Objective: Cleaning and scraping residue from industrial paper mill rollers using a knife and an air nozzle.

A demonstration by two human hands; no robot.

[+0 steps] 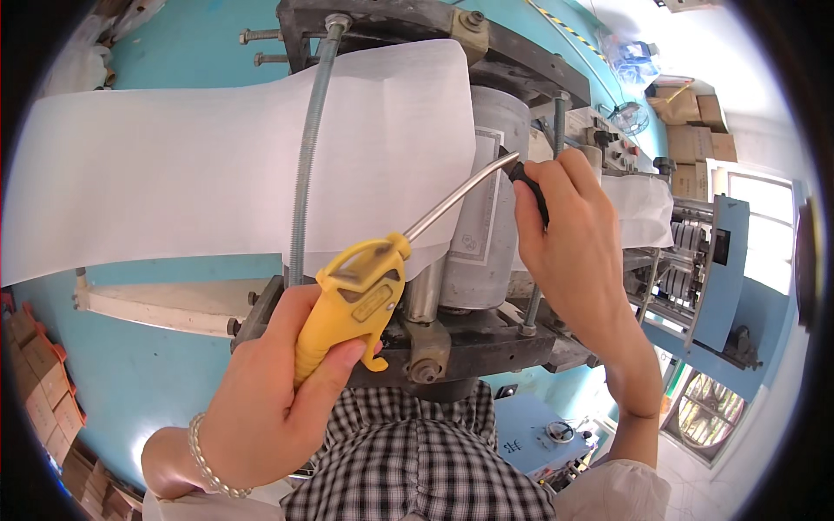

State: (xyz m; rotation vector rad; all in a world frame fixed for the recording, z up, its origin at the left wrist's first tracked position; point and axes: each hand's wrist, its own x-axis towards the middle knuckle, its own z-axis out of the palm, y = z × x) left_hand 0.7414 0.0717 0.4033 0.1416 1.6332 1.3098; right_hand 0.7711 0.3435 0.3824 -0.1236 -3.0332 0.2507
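My left hand, with a beaded bracelet at the wrist, is wrapped round the yellow grip of an air blow gun. The gun's bent metal nozzle points up and to the right, across an engraved grey roller. In my right hand is a small black tool, mostly hidden by the fingers, so its exact kind cannot be made out. Its dark tip meets or nearly meets the nozzle's end above the roller. A wide white paper web runs in from the left and reaches the roller.
A dark machine frame surrounds the roller, with a threaded rod crossing over the paper. More machine parts and white paper lie to the right. Cardboard boxes stand at the left; others are at the back right.
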